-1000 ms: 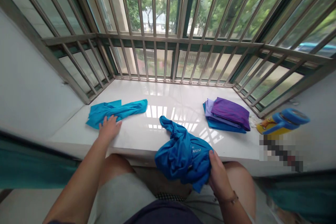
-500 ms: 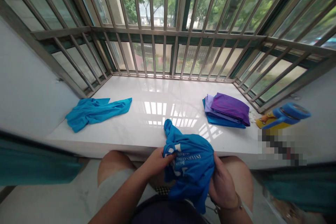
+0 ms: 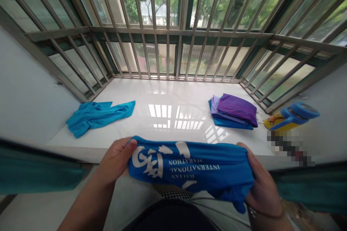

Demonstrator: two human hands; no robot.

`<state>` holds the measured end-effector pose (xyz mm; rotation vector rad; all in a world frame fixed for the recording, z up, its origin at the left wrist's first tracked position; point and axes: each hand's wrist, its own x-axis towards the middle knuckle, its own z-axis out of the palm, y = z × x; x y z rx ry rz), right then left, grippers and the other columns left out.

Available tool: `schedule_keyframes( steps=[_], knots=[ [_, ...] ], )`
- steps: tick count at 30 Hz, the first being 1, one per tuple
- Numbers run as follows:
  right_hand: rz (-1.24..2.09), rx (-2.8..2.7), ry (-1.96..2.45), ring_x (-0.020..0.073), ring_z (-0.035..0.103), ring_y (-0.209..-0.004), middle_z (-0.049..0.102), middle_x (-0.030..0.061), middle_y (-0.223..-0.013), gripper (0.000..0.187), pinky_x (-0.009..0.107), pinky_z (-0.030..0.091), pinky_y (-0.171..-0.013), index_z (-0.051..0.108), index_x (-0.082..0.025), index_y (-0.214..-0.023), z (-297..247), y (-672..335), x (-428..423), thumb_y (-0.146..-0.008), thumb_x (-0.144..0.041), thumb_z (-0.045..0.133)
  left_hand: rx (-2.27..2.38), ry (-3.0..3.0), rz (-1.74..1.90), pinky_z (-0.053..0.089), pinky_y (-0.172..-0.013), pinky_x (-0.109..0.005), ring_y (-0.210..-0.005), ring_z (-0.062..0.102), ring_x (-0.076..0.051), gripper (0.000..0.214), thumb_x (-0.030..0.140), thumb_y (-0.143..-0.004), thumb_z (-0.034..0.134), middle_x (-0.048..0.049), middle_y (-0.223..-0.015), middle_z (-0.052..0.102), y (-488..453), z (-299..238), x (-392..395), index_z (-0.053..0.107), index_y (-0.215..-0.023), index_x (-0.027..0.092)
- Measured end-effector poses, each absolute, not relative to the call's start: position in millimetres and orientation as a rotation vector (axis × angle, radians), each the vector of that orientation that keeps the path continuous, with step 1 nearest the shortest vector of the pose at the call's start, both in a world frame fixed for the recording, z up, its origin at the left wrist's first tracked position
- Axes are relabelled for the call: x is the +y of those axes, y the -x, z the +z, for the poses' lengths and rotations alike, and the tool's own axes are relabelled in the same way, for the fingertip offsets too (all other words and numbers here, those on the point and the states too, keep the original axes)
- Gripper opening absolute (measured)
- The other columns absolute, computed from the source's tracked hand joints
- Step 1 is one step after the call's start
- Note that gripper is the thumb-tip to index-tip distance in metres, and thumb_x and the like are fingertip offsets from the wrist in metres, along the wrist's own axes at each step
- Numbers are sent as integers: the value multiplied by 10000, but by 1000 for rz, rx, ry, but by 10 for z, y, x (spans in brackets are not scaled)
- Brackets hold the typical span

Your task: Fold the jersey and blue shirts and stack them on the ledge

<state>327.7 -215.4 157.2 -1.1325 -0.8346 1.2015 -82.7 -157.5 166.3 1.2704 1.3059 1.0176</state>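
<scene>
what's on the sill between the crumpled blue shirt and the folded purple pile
Nothing: in the head view, the white sill between the crumpled blue shirt and the folded pile is bare.

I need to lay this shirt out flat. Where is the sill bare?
The sill is bare across its middle, from the crumpled shirt on the left to the folded stack on the right, back to the bars. The right end is crowded: the stack and a blue-yellow gadget. The left hand and right hand hold the printed shirt.
</scene>
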Motion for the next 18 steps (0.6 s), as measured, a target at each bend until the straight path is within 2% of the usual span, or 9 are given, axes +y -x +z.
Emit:
schedule_keyframes(
  steps=[3,6,8,10,12,13,15,18],
  knots=[
    [964,-979,1297,247,718,-776,756,26,-899,470,377,645,-724,737,-294,-1218,1755,-3390,-1644,-999,-697,638,1438,-1557,1211,547,-591,-297,-695,691,-226,624,779,-974,584,-48,-763,757,774,2093,-1047,760,-886,188],
    [659,-1288,1597,236,712,-855,750,73,-995,577,375,624,-787,670,-222,-1220,1809,-3499,-909,-1039,-733,471,1584,-1924,1137,581,-753,-308,-861,730,-240,556,715,-995,596,-58,-947,795,679,2310,-358,755,-1082,190],
    [568,-1335,1694,274,711,-959,750,135,-1048,505,430,605,-898,660,-174,-1176,1731,-3544,-527,-985,-638,611,1761,-2097,989,590,-907,-370,-1002,750,-278,530,646,-969,676,-113,-1186,798,614,2257,-48,727,-1237,192],
    [368,-1428,1747,335,685,-1159,728,222,-1226,460,504,536,-1073,651,-135,-1231,1541,-3544,-326,-951,-500,679,1865,-2196,921,568,-1015,-439,-1133,739,-326,520,577,-997,661,-170,-1311,761,531,2029,49,696,-1323,174],
    [122,-1637,1734,369,637,-1298,684,265,-1370,465,542,465,-1176,629,-112,-1337,1244,-3480,-278,-981,-412,619,1747,-2244,885,561,-1052,-453,-1191,733,-333,498,556,-1044,596,-169,-1317,761,411,1642,-32,686,-1355,178],
    [46,-1769,1699,370,629,-1323,676,267,-1402,479,543,460,-1188,616,-109,-1385,1070,-3423,-291,-1003,-396,578,1608,-2257,832,566,-1058,-439,-1200,737,-321,499,570,-1050,585,-151,-1319,766,341,1405,-112,684,-1369,199],
    [56,-2011,1633,366,627,-1352,668,262,-1448,526,524,475,-1190,597,-102,-1455,715,-3269,-348,-1017,-391,569,1454,-2283,701,537,-1136,-462,-1323,688,-349,581,583,-997,674,-157,-1438,722,199,893,-286,662,-1443,211],
    [186,-2228,1684,369,623,-1382,651,262,-1500,601,510,489,-1183,572,-73,-1524,277,-3003,-458,-991,-343,636,1437,-2319,508,440,-1254,-552,-1469,586,-390,659,472,-946,758,-207,-1587,615,53,214,-477,615,-1514,170]
  ],
)
